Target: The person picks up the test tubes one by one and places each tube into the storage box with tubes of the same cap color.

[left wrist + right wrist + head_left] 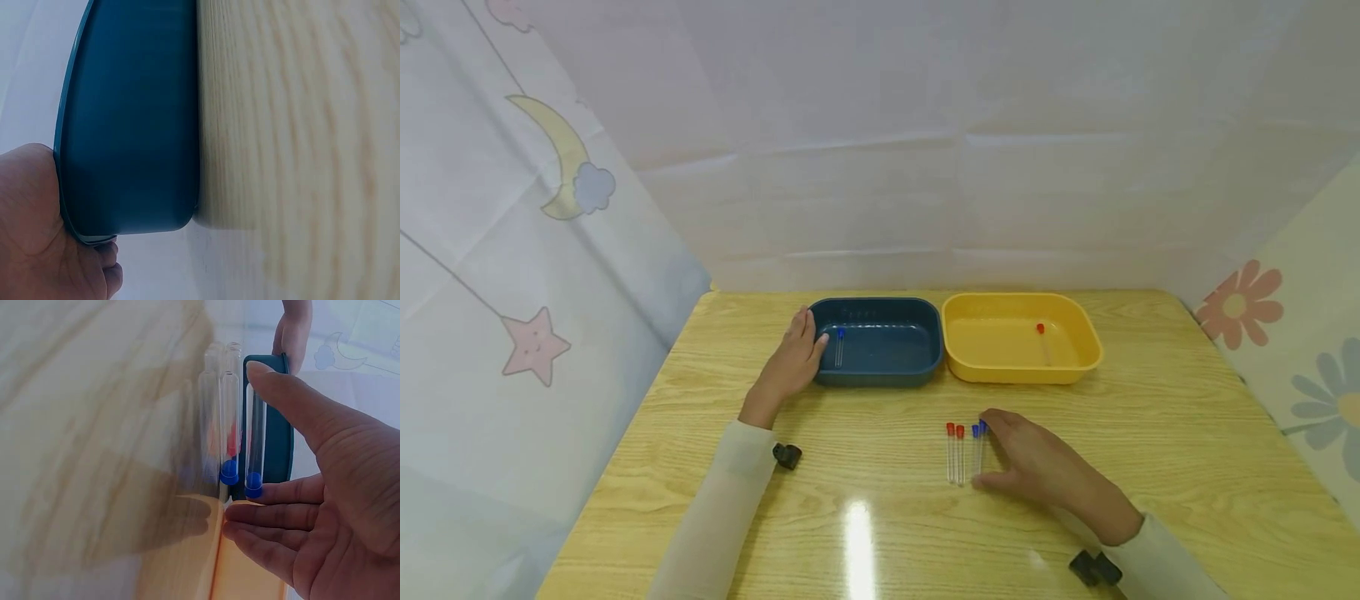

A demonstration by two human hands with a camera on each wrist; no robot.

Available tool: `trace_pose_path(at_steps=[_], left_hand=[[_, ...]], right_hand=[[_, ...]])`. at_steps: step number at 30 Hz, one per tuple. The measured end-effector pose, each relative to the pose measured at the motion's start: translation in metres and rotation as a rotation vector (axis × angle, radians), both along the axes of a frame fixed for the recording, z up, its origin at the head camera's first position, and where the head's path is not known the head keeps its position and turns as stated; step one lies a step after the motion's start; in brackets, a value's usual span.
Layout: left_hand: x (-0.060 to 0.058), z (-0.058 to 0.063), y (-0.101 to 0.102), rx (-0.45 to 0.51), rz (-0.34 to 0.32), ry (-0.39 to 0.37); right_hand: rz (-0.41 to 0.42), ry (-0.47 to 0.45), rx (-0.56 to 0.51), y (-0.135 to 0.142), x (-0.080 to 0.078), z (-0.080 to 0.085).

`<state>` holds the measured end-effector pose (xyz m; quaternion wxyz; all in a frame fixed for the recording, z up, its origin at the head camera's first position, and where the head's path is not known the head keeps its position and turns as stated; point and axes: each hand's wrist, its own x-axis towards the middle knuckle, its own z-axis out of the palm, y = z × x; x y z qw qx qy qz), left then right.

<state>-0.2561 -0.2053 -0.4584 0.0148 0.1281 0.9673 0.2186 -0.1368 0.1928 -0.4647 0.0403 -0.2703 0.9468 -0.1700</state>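
My left hand [788, 357] grips the left end of a dark blue plastic basin [880, 380], thumb over the rim and fingers outside. A clear test tube [840, 350] with a blue cap lies in that basin. Over the table, my right hand [1037, 460] pinches a blue-capped test tube [255, 431] lengthwise, thumb at its rounded end and forefinger at the cap. Just beside it lies another blue-capped test tube [230, 419]. To their left in the head view are two red-capped test tubes [956, 457], side by side on the wood.
A yellow basin [1015, 375] stands right against the blue one, with a red-capped test tube [1042, 333] inside. The wooden table [820, 533] ends at a pale cloth backdrop [880, 208]. Printed cloth walls [467, 433] hang at both sides.
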Motion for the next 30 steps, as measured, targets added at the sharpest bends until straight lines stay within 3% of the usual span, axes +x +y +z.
trace_pose_path(at_steps=[22,30], left_hand=[[-0.001,0.000,0.000,-0.012,0.000,-0.006],[-0.001,-0.001,0.001,-0.005,0.001,0.003]], right_hand=[[0.018,0.076,-0.068,-0.009,0.001,0.010],[-0.016,0.050,-0.058,-0.012,0.000,0.015]])
